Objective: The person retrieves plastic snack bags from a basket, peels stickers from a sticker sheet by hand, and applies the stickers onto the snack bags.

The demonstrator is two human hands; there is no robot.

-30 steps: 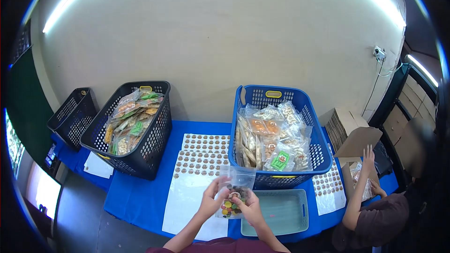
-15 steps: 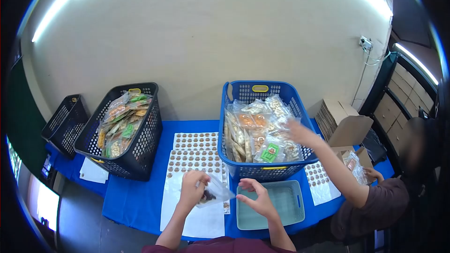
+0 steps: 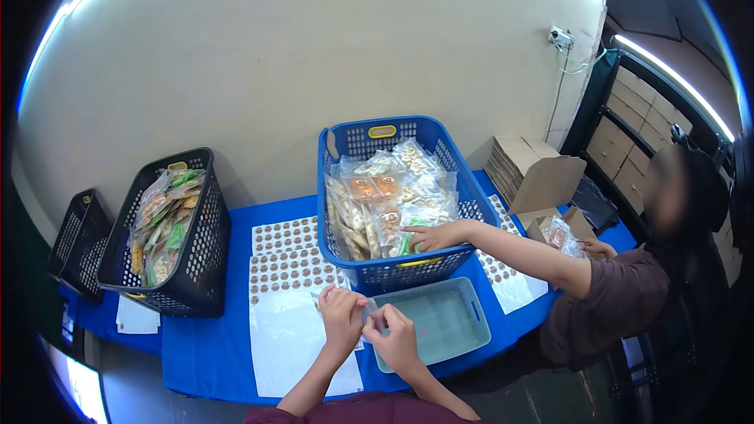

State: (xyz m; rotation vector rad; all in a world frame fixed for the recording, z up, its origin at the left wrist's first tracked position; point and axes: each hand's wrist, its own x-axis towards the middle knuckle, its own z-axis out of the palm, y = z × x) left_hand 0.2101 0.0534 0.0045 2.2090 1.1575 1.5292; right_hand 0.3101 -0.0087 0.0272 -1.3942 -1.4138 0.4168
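Note:
My left hand (image 3: 342, 319) is closed on a clear plastic bag, which is mostly hidden behind the fingers. Close on its right, my right hand (image 3: 393, 335) pinches the edge of the same bag. Both hands are above the sticker sheets (image 3: 284, 267) and the left end of a pale green tray (image 3: 440, 322). Beyond them stands a blue basket (image 3: 377, 276) full of clear snack packets (image 3: 361, 224). A co-worker's hand (image 3: 440, 237) reaches into that basket and touches a green-labelled packet.
Two black baskets stand at the left, the nearer (image 3: 200, 267) holding packets. The co-worker (image 3: 605, 298) is at the right, with the other hand by an open carton (image 3: 577, 224). Folded cardboard (image 3: 510, 169) leans near the wall.
The view has shifted right. My hands have come together at the bag, which turned from facing me to mostly hidden. The co-worker's arm moved from the carton into the blue basket.

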